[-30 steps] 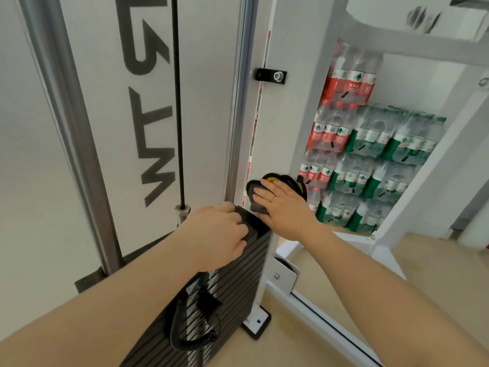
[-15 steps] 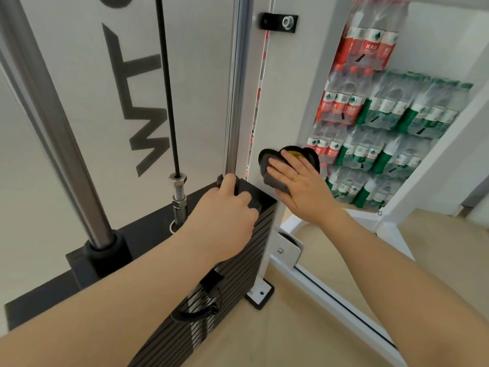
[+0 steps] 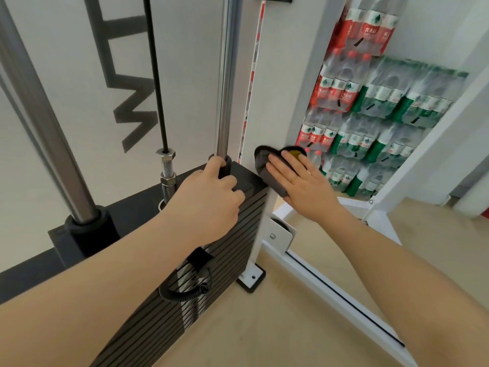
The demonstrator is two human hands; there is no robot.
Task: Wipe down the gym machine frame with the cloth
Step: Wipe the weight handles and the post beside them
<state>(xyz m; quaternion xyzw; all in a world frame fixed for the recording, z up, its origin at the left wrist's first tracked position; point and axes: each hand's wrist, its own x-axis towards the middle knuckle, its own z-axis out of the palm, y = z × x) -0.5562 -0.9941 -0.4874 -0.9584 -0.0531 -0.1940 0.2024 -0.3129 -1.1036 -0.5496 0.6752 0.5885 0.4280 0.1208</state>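
Head view: the right hand (image 3: 304, 186) lies flat, fingers straight and slightly spread, pressing a dark grey cloth (image 3: 267, 165) against the white upright of the gym machine frame (image 3: 277, 102), just beside the top of the weight stack (image 3: 211, 260). The left hand (image 3: 209, 200) has its grip curled over the stack's top plate, thumb touching the collar of the chrome guide rod (image 3: 227, 75). Packs of water bottles (image 3: 370, 115) are stacked behind the frame.

The right hand (image 3: 304, 186) pressed a dark cloth (image 3: 267, 165) flat against the white frame (image 3: 280, 88); the left hand (image 3: 209, 200) gripped the weight stack (image 3: 185, 295).
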